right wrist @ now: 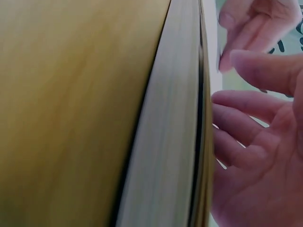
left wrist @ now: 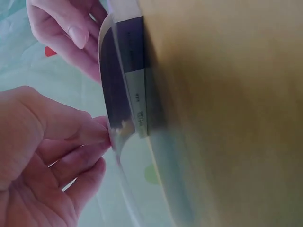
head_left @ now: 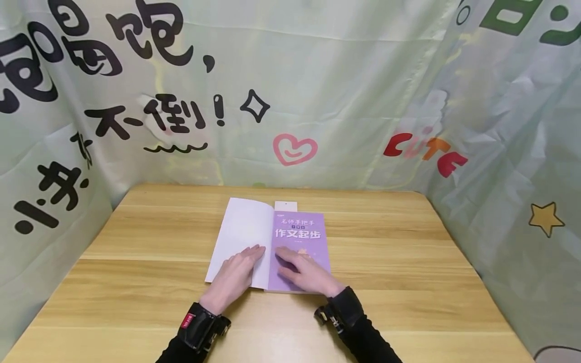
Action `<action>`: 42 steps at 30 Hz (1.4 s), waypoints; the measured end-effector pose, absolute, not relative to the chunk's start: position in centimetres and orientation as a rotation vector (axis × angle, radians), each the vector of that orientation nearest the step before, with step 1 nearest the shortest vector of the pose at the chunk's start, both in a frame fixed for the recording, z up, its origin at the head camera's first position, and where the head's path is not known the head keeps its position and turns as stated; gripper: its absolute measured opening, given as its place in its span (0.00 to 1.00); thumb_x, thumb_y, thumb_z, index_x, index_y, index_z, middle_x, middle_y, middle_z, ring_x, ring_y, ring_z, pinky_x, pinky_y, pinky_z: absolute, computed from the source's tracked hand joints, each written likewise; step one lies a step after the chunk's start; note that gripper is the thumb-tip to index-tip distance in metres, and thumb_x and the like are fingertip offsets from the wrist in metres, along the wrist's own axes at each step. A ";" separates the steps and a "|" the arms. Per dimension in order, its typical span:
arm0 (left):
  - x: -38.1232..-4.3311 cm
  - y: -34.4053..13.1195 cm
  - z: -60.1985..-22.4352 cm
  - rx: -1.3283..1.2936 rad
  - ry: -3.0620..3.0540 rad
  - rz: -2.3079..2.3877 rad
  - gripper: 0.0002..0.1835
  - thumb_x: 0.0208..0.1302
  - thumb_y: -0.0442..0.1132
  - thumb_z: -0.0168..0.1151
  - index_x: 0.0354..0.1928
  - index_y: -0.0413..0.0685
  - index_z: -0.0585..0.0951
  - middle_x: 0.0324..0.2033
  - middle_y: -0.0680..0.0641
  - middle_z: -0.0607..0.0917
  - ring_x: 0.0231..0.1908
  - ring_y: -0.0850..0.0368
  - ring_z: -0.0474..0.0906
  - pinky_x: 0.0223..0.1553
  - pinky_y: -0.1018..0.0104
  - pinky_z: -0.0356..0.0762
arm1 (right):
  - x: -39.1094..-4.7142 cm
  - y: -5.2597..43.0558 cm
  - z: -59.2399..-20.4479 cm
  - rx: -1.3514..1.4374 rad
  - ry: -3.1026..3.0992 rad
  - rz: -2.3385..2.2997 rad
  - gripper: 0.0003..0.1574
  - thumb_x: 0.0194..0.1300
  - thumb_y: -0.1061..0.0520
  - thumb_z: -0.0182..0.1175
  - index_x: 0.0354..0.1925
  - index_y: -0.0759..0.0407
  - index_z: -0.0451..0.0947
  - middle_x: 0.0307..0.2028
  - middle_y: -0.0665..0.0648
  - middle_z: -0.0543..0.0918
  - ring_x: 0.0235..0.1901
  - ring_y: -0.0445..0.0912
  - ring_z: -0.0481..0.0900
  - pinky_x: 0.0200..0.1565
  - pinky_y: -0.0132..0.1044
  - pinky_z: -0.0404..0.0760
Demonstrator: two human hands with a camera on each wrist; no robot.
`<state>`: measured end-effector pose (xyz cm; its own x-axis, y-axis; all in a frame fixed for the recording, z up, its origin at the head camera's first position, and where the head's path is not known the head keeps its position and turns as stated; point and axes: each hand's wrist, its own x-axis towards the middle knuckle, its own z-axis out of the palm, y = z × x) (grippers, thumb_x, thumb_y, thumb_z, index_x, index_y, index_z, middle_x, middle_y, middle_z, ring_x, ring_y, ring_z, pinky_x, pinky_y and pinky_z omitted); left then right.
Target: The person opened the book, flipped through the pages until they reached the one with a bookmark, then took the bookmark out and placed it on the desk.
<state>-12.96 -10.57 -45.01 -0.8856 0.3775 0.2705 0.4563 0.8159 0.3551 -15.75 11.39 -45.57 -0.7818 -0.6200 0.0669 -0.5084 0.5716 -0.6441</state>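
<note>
- Far L: pale cloth backdrop (head_left: 354, 91) w/ big black Chinese characters; continues behind the table & round to R.
- L wrist: black strap (head_left: 199, 322) w/ red tag, at end of black sleeve.
- L hand (head_left: 233, 275): palm down on white leaf (head_left: 245, 224), fingers nr straight, pointing away & a bit R, tips just L of the fold. Rests on the leaf, not clamped as far as head view shows; L wrist view has thumb & fingers close together at the leaf's curved edge.
- Book (head_left: 271, 234): spread on the wooden table (head_left: 395, 287), approx mid, both hands on it. Long axis runs nr straight away from person; top end toward backdrop, bottom end toward person. Title on purple pg reads upright from person's side.
- Spine (left wrist: 132, 71), L wrist view: purple w/ pale band, low by the tabletop; leaf arcs up beside it.
- White tab (head_left: 286, 206): pokes out past book's top edge.
- Purple pg (head_left: 301, 229): R half, lies flat atop thick page block (right wrist: 163, 123).
- R hand (head_left: 308, 272): over lower part of purple pg, fingers pointing L & away; thumb & fingertips apart, fingers lightly bent.
- R wrist: black band (head_left: 347, 305), black sleeve.
- Far R: yellow star (head_left: 546, 219) on backdrop.
</note>
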 end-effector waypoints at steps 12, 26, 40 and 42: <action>-12.8 -10.1 -45.3 -0.818 -2.879 -0.643 0.27 0.62 0.22 0.58 0.65 0.39 0.77 0.63 0.35 0.79 0.59 0.40 0.82 0.56 0.49 0.84 | -15.5 14.9 -45.5 -0.943 2.640 -0.992 0.31 0.73 0.58 0.56 0.69 0.70 0.67 0.71 0.69 0.69 0.72 0.62 0.66 0.74 0.58 0.64; -12.7 -9.6 -45.7 -0.879 -2.900 -0.752 0.23 0.68 0.32 0.58 0.65 0.43 0.77 0.66 0.35 0.77 0.66 0.40 0.75 0.62 0.43 0.79 | -15.8 17.8 -45.0 -0.936 2.619 -0.936 0.31 0.74 0.57 0.57 0.70 0.66 0.68 0.71 0.69 0.70 0.70 0.63 0.70 0.71 0.58 0.68; -12.5 -9.3 -45.7 -0.913 -2.982 -0.772 0.28 0.68 0.44 0.64 0.65 0.39 0.76 0.70 0.38 0.73 0.72 0.39 0.68 0.72 0.40 0.66 | -15.7 18.6 -44.3 -0.941 2.606 -0.817 0.36 0.69 0.53 0.63 0.70 0.65 0.69 0.70 0.65 0.72 0.67 0.61 0.74 0.70 0.56 0.72; -12.4 -9.2 -45.7 -0.923 -2.988 -0.779 0.29 0.66 0.45 0.66 0.65 0.38 0.76 0.70 0.38 0.73 0.72 0.38 0.67 0.73 0.41 0.64 | -15.8 18.8 -44.1 -0.948 2.598 -0.808 0.36 0.68 0.53 0.64 0.70 0.65 0.69 0.69 0.65 0.74 0.66 0.60 0.76 0.68 0.55 0.74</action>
<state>-12.44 -9.20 -45.67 -0.8328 0.5500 0.0630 0.5107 0.7195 0.4706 -15.78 18.76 -44.11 -0.7536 -0.6554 -0.0503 -0.5112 0.6324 -0.5820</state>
